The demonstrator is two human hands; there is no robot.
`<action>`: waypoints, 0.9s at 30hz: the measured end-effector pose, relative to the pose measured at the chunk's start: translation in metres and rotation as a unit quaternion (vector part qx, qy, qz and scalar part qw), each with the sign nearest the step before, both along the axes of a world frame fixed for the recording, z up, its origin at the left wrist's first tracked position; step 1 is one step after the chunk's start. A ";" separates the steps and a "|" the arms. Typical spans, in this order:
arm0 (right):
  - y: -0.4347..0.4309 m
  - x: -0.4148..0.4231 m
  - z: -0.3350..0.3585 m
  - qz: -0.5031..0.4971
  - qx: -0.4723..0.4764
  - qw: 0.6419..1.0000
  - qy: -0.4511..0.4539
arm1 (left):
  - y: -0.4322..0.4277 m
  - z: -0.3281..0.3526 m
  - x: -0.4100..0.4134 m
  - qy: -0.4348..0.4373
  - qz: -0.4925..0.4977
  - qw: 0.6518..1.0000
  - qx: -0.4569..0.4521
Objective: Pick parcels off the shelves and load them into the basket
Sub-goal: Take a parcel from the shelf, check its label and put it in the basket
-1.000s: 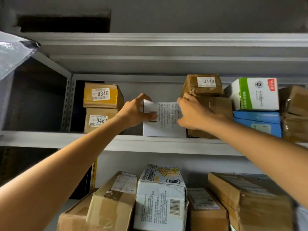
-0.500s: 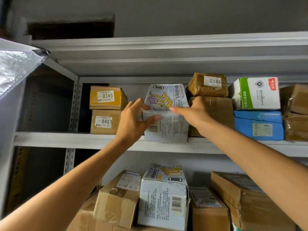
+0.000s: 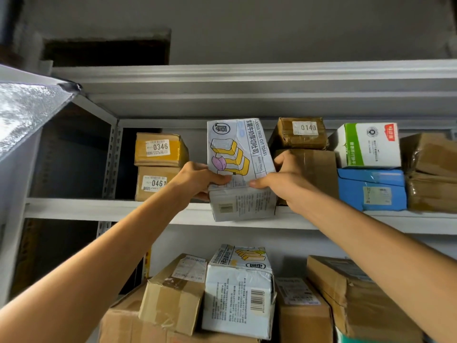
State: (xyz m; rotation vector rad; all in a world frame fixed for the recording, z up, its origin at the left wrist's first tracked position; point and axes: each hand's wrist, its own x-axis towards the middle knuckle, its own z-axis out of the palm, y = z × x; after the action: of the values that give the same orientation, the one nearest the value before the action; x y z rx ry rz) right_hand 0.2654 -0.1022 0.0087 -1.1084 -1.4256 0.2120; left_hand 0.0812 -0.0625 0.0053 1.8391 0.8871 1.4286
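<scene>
A white toast box [image 3: 241,157] with yellow bread drawings is tipped forward over the front edge of the upper shelf [image 3: 123,210], its top face turned toward me. My left hand [image 3: 200,180] grips its left side, thumb across the front. My right hand [image 3: 284,180] grips its right side, fingers wrapped round the corner. No basket is in view.
On the same shelf stand yellow-brown boxes 0346 [image 3: 160,149] and 0461 [image 3: 154,184] to the left, brown box 0140 [image 3: 300,132], a green-white box [image 3: 368,146] and a blue box [image 3: 372,189] to the right. Below lie a second toast box [image 3: 238,290] and several cardboard parcels.
Both hands have pulled the white toast box forward and tilted it off the shelf edge. Its printed top face, hidden at first, now shows fully.
</scene>
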 end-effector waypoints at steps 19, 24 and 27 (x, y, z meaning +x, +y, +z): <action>0.014 0.007 -0.018 0.035 0.167 0.985 -0.030 | 0.002 -0.018 -0.020 -0.068 -0.031 0.956 0.284; 0.005 0.011 -0.010 0.135 0.173 0.973 0.069 | -0.008 -0.012 -0.014 -0.029 -0.010 0.956 0.293; 0.010 0.010 -0.002 0.176 0.136 0.961 0.166 | -0.019 -0.010 -0.011 0.013 0.007 0.945 0.325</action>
State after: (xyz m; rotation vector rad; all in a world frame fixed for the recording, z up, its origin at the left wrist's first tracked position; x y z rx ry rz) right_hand 0.2751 -0.0927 0.0063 -0.5570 -1.2932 0.4214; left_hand 0.0704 -0.0814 -0.0052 2.3224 0.4565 1.8598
